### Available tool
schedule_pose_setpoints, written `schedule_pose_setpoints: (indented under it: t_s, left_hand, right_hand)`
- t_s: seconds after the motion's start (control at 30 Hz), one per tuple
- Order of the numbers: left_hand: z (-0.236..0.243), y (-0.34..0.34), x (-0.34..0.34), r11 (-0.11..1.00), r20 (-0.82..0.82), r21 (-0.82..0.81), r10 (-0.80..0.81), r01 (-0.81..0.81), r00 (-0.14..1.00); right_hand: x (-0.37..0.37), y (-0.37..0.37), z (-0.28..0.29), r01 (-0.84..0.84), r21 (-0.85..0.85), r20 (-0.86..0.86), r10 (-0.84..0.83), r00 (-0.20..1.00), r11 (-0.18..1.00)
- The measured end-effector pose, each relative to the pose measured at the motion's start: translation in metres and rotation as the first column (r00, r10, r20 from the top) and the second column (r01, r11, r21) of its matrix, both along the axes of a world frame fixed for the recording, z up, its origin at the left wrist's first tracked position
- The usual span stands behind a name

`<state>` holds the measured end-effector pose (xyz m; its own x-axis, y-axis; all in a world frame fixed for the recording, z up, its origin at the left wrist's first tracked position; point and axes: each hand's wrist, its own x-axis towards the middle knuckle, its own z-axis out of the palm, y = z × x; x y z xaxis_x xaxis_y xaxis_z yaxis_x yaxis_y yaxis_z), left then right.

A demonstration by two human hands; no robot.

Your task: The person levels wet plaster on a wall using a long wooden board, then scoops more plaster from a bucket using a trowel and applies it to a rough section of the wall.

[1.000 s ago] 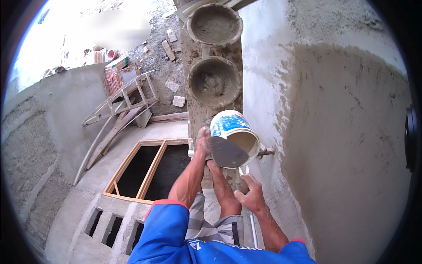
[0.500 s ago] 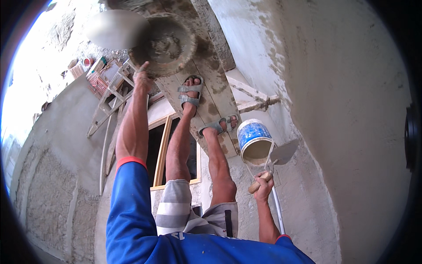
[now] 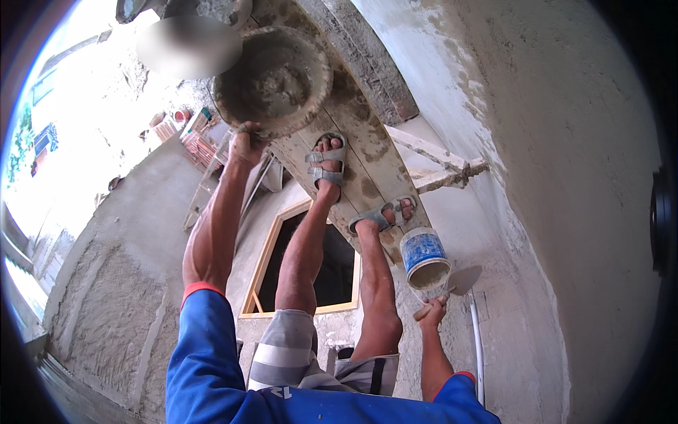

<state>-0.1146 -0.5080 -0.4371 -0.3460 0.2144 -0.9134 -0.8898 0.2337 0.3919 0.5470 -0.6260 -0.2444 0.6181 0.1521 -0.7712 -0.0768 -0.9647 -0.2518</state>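
Blue bucket point(image 3: 424, 247) near plank point(image 3: 355, 182) edge

I get a blue shirt point(image 3: 339, 408), short sleeves point(image 3: 206, 353), cuffs point(image 3: 200, 288) edged red-orange, small white marking point(image 3: 280, 391) at front. Shorts point(image 3: 282, 346): grey-and-white bands, dark vertical strip point(image 3: 378, 373) on the right leg. Grey open-toe sandals point(image 3: 326, 155), two straps each. Left hand point(image 3: 247, 145) bare, right hand point(image 3: 433, 312) bare.

Daylight point(image 3: 85, 106) glares left of a wood-framed opening point(image 3: 339, 272) and grey wall point(image 3: 593, 177).
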Motion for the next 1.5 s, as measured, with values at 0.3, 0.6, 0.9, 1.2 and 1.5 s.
schedule_pose_setpoints:
  t_s: [0.3, 0.6, 0.9, 1.2, 1.5]
  left_hand:
    - [0.055, -0.024, 0.068, 0.993, -0.021, -0.014, -0.116, 0.116, 0.993]
    - [0.103, -0.018, 0.116, 0.942, 0.061, -0.018, -0.335, 0.336, 0.94]
    - [0.114, -0.012, 0.14, 0.904, -0.019, -0.02, -0.427, 0.427, 0.904]
    - [0.161, -0.021, 0.167, 0.85, -0.111, -0.051, -0.526, 0.524, 0.843]
    - [0.275, 0.04, 0.16, 0.938, -0.166, 0.074, -0.324, 0.339, 0.931]
  right_hand:
    - [0.001, -0.043, -0.021, 0.108, 0.056, -0.112, -0.101, 0.989, 0.993]
    - [-0.05, -0.019, -0.022, -0.006, 0.086, -0.104, 0.015, 0.994, 0.996]
    - [-0.09, 0.047, 0.044, -0.478, -0.112, 0.037, 0.484, 0.874, 0.871]
    - [-0.286, 0.297, 0.144, -0.943, 0.058, 0.012, 0.945, -0.328, -0.328]
    - [-0.349, 0.34, 0.128, -0.9, 0.106, -0.192, 0.879, -0.436, -0.423]
